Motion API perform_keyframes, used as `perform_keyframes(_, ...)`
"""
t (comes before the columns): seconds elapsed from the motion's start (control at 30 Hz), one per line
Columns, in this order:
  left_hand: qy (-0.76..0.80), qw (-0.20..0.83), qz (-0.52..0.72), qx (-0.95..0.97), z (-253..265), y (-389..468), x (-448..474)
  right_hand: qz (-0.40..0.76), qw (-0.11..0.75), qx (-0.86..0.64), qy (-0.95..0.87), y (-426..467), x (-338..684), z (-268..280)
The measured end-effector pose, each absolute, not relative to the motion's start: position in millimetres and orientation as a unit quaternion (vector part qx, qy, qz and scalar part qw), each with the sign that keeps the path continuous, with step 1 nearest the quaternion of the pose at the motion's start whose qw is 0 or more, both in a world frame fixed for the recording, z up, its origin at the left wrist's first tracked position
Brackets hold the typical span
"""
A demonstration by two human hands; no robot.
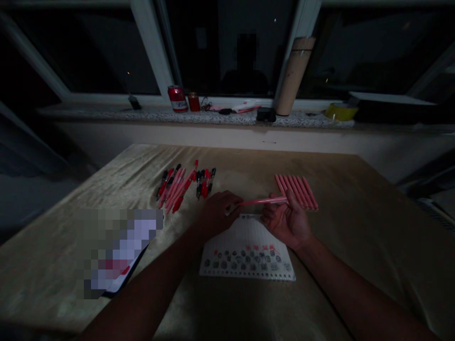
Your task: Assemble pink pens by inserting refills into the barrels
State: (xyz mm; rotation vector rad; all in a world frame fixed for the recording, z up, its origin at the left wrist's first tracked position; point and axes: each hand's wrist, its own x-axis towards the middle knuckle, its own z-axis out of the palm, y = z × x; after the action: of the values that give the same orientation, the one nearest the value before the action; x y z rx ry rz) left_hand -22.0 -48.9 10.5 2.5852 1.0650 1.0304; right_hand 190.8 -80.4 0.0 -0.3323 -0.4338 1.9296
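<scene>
Between my two hands a pink pen (261,201) is held level above the top of a sheet of spiral-hole notebook paper (245,241). My left hand (220,210) pinches its left end. The fingers of my right hand (287,215) are closed on its right end, palm turned partly up. Dark round marks and red writing cover the lower part of the paper. Just beyond my right hand lies a neat row of several pink pens (296,189). Left of my left hand is a loose pile of pink, red and black pens (176,187).
A blurred-out bright phone-like device (124,255) lies at the left. Along the windowsill (227,121) stand a red can (177,99), a small red jar (194,102), a tall tan cylinder (295,78) and a yellow tape roll (341,112). The room is dim.
</scene>
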Motion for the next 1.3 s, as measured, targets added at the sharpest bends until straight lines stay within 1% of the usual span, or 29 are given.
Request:
perform_keyframes(0.17, 0.354, 0.074, 0.360, 0.860, 10.5, -48.8, -21.8, 0.810, 0.539, -0.146, -0.178, -80.1, 189.9, -0.5)
perform_keyframes(0.43, 0.375, 0.085, 0.337, 0.860, 11.5, -50.2, -21.8, 0.803, 0.542, -0.170, -0.181, -82.0, 189.1, 0.3)
perform_keyframes(1.1, 0.372, 0.095, 0.348, 0.855, 11.2, -50.6, -21.5, 0.801, 0.548, -0.165, -0.176, -81.6, 187.8, -0.2)
perform_keyframes(1.3, 0.377, 0.095, 0.343, 0.855, 8.8, -47.7, -22.7, 0.788, 0.545, -0.183, -0.221, -79.3, 190.3, 3.5)
